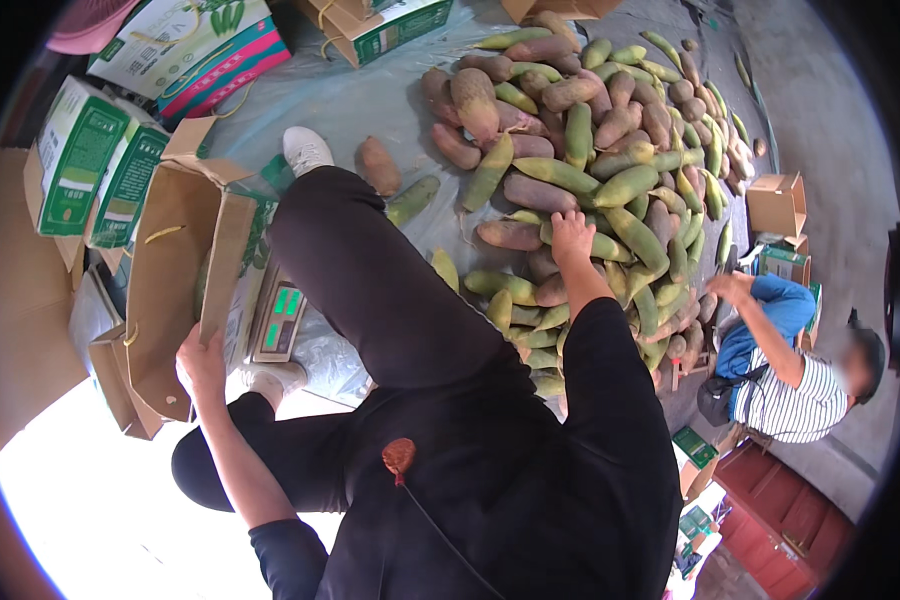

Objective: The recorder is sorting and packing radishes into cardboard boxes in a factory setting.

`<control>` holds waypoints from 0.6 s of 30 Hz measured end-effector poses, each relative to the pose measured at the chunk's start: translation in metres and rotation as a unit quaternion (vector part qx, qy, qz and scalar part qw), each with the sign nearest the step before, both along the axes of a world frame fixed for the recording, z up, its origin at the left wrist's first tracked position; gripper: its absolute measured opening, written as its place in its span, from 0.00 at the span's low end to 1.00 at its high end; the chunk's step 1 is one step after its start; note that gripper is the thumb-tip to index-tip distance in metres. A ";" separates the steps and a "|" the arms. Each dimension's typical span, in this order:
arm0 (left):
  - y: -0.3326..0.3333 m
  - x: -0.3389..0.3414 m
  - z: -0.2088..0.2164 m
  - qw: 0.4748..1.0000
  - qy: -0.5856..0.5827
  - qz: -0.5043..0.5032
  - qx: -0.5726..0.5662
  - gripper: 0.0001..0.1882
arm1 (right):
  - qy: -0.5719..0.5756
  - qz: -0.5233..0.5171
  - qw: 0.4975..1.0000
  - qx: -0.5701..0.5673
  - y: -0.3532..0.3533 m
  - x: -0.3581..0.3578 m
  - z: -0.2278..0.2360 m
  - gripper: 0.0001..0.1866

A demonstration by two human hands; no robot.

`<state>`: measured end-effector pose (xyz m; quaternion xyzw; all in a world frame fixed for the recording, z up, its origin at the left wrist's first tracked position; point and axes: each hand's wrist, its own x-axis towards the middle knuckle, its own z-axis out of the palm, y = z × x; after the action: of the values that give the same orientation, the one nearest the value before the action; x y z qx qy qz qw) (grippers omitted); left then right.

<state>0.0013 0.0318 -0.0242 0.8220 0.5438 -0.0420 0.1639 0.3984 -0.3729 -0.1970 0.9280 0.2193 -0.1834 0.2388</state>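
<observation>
My right hand (pixel 573 242) reaches into a big pile of long radishes, its fingers curled down over a green radish (pixel 604 247). Just beyond the fingertips lies a purplish radish (pixel 538 193). At the left, my left hand (pixel 201 368) is closed on the near rim of an open cardboard box (pixel 232 245). The box stands tilted beside my leg, and its inside shows only in part. Right beside it is a digital scale (pixel 276 318) with lit green displays, partly hidden by the box.
Green-and-white cartons (pixel 80 165) and a printed carton (pixel 185 50) crowd the upper left. Two loose radishes, one brownish (pixel 379 166) and one green (pixel 412 200), lie near my shoe on plastic sheeting. Across the pile sits another person (pixel 790 385) in a striped shirt.
</observation>
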 end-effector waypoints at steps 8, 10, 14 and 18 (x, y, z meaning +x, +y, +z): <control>0.003 -0.004 -0.003 0.999 0.038 -0.005 0.022 0.14 | -0.009 0.053 0.998 0.043 0.004 -0.018 0.014 0.21; 0.001 0.000 0.001 0.999 0.049 0.006 0.003 0.13 | 0.003 0.058 0.994 0.095 0.017 -0.019 0.025 0.24; -0.002 -0.002 0.007 0.999 0.039 0.012 0.003 0.12 | 0.019 0.027 0.960 0.277 0.057 -0.016 0.050 0.32; -0.001 -0.005 0.002 1.000 0.020 0.024 -0.006 0.11 | 0.126 -0.051 0.883 0.448 0.112 -0.013 0.100 0.32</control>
<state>-0.0040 0.0305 -0.0227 0.8070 0.5660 -0.0578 0.1585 0.3853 -0.2610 -0.0972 0.9150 0.2589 -0.1927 -0.2422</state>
